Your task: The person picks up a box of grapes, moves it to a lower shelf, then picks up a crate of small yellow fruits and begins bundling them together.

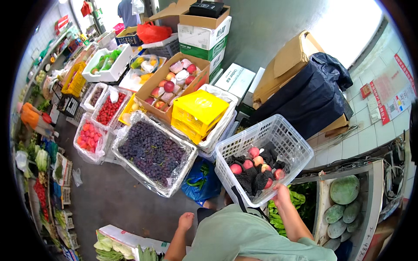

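My right hand (281,194) grips the near rim of a translucent white plastic crate (264,130), which is tilted towards me. Inside the crate lie several red-and-yellow fruits (254,152), some among black foam nets (248,177), on clear plastic film. My left hand (186,221) hangs low at my side, fingers curled, with nothing visible in it. Left of the crate, a blue plastic bag (201,182) holds green peppers. Beyond the left hand stands a film-lined white crate (187,153) of dark grapes (152,151).
Two yellow crates (199,111) rest on a lined white crate beside a cardboard box (199,65) of netted fruit. Stacked cartons (204,36) rise behind. Wax gourds or melons (344,189) fill a bin at right; boxed vegetables (120,248) lie near my left. A person in orange (29,115) is far left.
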Tool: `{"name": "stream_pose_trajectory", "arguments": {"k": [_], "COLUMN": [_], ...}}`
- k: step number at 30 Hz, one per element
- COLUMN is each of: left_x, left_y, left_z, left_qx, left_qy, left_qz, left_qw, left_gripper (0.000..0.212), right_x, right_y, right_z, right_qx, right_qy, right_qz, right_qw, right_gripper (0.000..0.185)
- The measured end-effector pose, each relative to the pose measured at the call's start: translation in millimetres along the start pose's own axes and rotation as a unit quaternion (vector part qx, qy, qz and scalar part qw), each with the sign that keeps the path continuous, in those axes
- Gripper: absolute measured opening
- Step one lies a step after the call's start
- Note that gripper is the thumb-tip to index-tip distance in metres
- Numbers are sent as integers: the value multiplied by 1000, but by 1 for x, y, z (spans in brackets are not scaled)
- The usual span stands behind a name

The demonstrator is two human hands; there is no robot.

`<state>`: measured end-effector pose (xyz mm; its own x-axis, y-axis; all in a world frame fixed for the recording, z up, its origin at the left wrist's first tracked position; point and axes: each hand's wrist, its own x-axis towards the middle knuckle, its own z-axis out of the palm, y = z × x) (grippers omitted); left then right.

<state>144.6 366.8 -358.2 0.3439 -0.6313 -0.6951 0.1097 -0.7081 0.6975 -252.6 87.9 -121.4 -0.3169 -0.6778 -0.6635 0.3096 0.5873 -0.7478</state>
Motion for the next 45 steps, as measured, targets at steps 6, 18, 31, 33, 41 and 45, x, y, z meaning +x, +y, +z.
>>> {"name": "stream_pose_trajectory", "arguments": {"k": [6,18,31,33,41,45], "left_x": [17,-55,-47,-48,14,-7], "left_y": [-20,-110,-110,-115,-15,-36], "left_z": [-8,-44,34,47,71,132], "left_qx": [11,-108,-37,-22,-11,-65], "left_qy": [6,90,166,182,316,323], "left_qz": [36,-141,-122,-110,-56,-112], "left_qw": [999,980,978,977,947,938], "left_gripper": [19,11,16,18,32,63], "right_x": [-33,-126,-89,-77,67,107], "right_y": [-31,-150,-280,-293,-391,-378], "right_z": [15,98,178,212,269,341], "right_qx": [-29,-87,-168,-180,-81,-37], "right_qy": [-76,-223,-313,-343,-428,-445], "right_qz": [-53,-47,-65,-78,-171,-145], "right_qw": [995,970,932,918,884,883], "right_gripper": [27,25,39,38,58,44]}}
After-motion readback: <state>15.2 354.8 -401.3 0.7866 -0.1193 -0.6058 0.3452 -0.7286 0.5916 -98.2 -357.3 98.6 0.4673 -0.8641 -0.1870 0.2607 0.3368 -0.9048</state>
